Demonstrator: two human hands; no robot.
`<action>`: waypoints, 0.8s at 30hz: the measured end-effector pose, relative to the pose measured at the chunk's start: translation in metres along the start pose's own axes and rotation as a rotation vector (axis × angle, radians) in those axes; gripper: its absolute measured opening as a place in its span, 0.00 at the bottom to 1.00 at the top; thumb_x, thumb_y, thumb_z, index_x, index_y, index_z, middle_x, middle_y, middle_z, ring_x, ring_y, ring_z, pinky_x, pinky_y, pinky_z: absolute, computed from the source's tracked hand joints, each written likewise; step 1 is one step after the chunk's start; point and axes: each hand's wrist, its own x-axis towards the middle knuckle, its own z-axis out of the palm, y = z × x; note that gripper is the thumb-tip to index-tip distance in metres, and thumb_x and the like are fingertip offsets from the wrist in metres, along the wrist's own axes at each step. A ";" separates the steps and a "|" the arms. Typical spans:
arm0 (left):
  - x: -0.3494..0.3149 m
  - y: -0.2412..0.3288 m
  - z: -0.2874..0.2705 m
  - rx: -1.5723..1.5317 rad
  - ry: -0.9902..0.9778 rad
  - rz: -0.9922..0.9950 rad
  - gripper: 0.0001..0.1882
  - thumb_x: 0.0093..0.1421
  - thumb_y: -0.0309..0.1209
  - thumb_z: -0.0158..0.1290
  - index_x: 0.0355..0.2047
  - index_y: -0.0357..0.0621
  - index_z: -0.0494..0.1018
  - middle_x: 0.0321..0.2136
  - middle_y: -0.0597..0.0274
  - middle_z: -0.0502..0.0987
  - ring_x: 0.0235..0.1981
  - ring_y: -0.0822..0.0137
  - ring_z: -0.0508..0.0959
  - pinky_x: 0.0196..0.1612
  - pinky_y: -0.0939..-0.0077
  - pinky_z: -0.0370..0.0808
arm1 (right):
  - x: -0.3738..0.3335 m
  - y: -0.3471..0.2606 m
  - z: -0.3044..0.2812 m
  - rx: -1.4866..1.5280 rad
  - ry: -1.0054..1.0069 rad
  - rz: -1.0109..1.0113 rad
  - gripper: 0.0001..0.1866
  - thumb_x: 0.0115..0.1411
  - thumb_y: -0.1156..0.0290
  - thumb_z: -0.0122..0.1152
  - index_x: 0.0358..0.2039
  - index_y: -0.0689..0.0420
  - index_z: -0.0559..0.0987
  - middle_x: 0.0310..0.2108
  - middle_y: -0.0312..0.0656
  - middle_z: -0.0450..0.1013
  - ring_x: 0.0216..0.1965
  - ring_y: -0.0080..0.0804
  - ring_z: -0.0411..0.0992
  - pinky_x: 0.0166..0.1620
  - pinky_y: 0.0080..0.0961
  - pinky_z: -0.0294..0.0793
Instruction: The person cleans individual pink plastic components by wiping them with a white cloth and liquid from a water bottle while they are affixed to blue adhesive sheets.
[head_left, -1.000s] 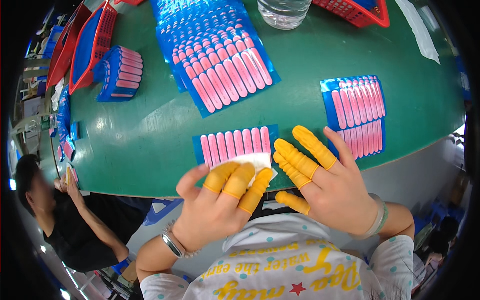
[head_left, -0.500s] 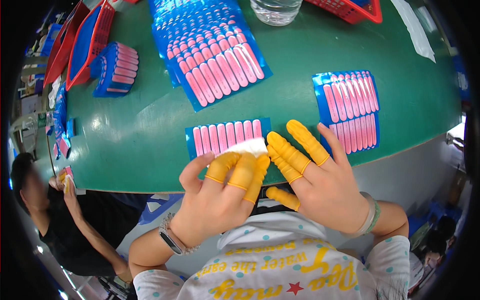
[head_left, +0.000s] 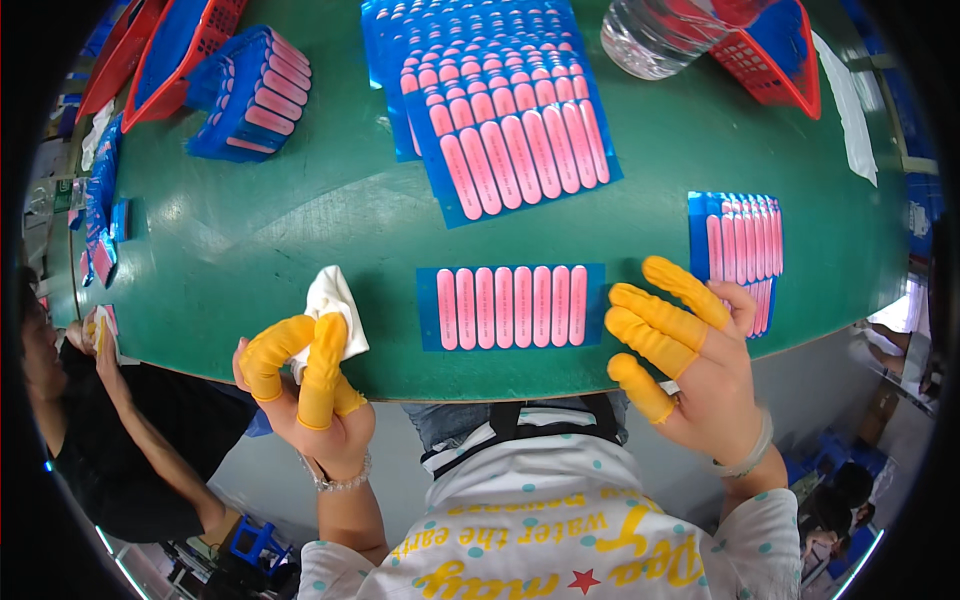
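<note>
Directly in front of me on the green table lies a blue sheet [head_left: 512, 308] with a row of pink, round-ended strips. My left hand [head_left: 315, 400], with yellow finger cots on several fingers, pinches a crumpled white cloth [head_left: 335, 295] to the left of that sheet, apart from it. Beside the sheet's right end is my right hand [head_left: 690, 360], also in yellow cots, its fingers stretched out and holding nothing. A smaller stack of similar sheets [head_left: 740, 240] lies just beyond the right hand, which partly covers its near left corner.
A large overlapping stack of such sheets [head_left: 520, 150] lies farther back. At the far left, a curled bundle [head_left: 270, 100] leans by a red basket [head_left: 200, 50]. Far right are a clear plastic container [head_left: 640, 45] and another red basket [head_left: 785, 75]. A co-worker [head_left: 150, 430] sits at left.
My left hand has moved left with the white cloth, off the sheet, so all its strips now show. My right hand has shifted right. The whole view has also shifted.
</note>
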 end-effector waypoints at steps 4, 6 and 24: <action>0.001 0.003 0.010 -0.016 0.104 -0.070 0.12 0.62 0.17 0.53 0.45 0.33 0.79 0.46 0.51 0.76 0.46 0.58 0.76 0.63 0.58 0.63 | 0.001 0.000 -0.002 -0.080 0.041 -0.040 0.14 0.53 0.67 0.71 0.41 0.52 0.84 0.46 0.35 0.80 0.52 0.35 0.75 0.53 0.36 0.57; 0.002 0.005 0.011 -0.013 0.084 -0.091 0.12 0.62 0.17 0.53 0.45 0.33 0.79 0.46 0.51 0.76 0.45 0.58 0.76 0.63 0.59 0.63 | 0.002 0.000 -0.003 -0.107 0.033 -0.035 0.13 0.53 0.67 0.71 0.40 0.52 0.84 0.45 0.35 0.80 0.51 0.35 0.75 0.52 0.35 0.57; 0.011 0.013 0.019 0.021 0.086 -0.128 0.16 0.54 0.22 0.56 0.43 0.43 0.83 0.41 0.57 0.80 0.40 0.60 0.78 0.57 0.55 0.65 | -0.007 -0.002 0.007 -0.170 -0.070 -0.137 0.23 0.48 0.59 0.70 0.47 0.46 0.84 0.49 0.29 0.76 0.41 0.31 0.69 0.45 0.29 0.65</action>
